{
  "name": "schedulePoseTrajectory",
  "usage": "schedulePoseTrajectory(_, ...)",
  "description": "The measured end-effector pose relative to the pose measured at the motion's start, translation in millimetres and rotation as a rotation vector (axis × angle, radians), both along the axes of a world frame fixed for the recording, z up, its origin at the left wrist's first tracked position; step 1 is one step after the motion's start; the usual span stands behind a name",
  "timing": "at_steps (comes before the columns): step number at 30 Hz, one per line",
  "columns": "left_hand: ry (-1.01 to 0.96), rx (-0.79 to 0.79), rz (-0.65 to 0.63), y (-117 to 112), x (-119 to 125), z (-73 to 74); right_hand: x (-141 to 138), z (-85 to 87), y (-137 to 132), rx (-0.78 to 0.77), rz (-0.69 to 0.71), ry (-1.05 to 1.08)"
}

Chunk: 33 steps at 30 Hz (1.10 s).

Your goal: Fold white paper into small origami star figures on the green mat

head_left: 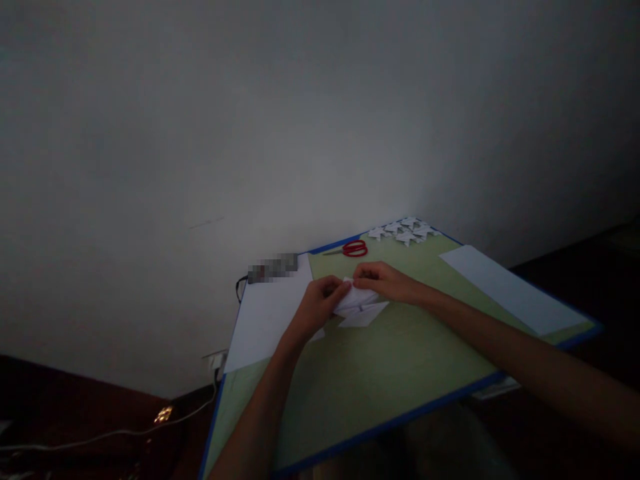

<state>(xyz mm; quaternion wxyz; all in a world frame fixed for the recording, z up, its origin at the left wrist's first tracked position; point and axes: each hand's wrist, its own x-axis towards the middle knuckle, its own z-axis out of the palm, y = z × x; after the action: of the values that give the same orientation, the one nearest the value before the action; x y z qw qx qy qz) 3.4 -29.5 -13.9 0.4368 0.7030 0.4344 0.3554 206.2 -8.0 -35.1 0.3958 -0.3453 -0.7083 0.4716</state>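
1. Head view: the left hand [325, 297] pinches the near-left side of a white paper piece [355, 300] with thumb and fingers; the right hand [384, 280] has its fingertips on the upper-right edge, apparently pinching too, far side hidden.
2. Paper piece sits just below frame centre, directly between both grips. Long axis looks roughly crosswise, right end slightly higher. Both hands touch it, so neither is nearer.
3. Paper flap [367, 316] shows just below it; can't tell if joined. Another white bit [319, 335] pokes out by the left wrist.
4. Red-handled scissors [355, 249] lie above the hands, blades to frame left.
5. Upper right of the tabletop [400, 380]: cluster of white paper stars [407, 237].
6. White sheets flank the work: left sheet [267, 320], right sheet [510, 287].
7. Pixelated object [273, 268] at the tabletop's upper-left corner; can't identify.
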Motion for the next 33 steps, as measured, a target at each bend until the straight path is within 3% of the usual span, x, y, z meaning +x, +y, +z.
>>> schedulePoseTrajectory(7, 0.020, 0.092, -0.018, -1, 3, -1.1, -3, -0.4, -3, 0.048, -0.028, -0.021)
schedulePoseTrajectory(14, 0.081, 0.139, 0.011, 0, 3, -5.4, -2, -1.4, -7, 0.243, -0.103, -0.195)
schedulePoseTrajectory(19, 0.097, 0.192, 0.058, 1, 4, -6.1, -3, 0.3, -9, 0.267, -0.145, -0.136)
schedulePoseTrajectory(26, -0.058, 0.139, 0.221, 2, 4, -5.0, -5, 0.6, -9, 0.148, -0.162, 0.053)
schedulePoseTrajectory(33, -0.178, 0.093, 0.229, -3, 2, 0.4, -6, 1.8, -10, 0.108, -0.228, 0.169)
